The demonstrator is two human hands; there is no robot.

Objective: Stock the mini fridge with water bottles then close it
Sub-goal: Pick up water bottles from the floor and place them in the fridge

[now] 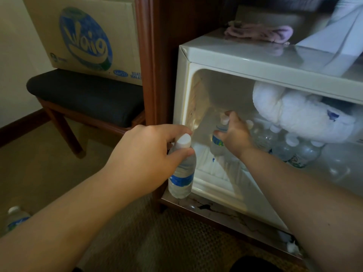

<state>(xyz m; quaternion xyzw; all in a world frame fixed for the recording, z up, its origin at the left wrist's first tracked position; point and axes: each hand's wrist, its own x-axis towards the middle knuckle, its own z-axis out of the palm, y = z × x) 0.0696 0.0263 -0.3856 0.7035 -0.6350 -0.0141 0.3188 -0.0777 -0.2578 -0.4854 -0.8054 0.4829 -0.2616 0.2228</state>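
Observation:
The white mini fridge (225,55) stands open inside a wooden cabinet; its door is out of view. My left hand (145,156) grips a clear water bottle (181,173) with a white cap and blue label by its neck, just outside the fridge's lower left corner. My right hand (234,132) reaches inside the fridge and holds a second water bottle (217,143) upright near the left wall. Several more bottles (290,148) stand in the fridge to the right. A thick lump of frost (298,114) hangs above them.
A cardboard water box (86,36) sits on a dark padded stool (84,97) at the left. One more bottle (14,217) stands on the carpet at the lower left. A pink cloth (259,32) and a white item (334,42) lie on the fridge top.

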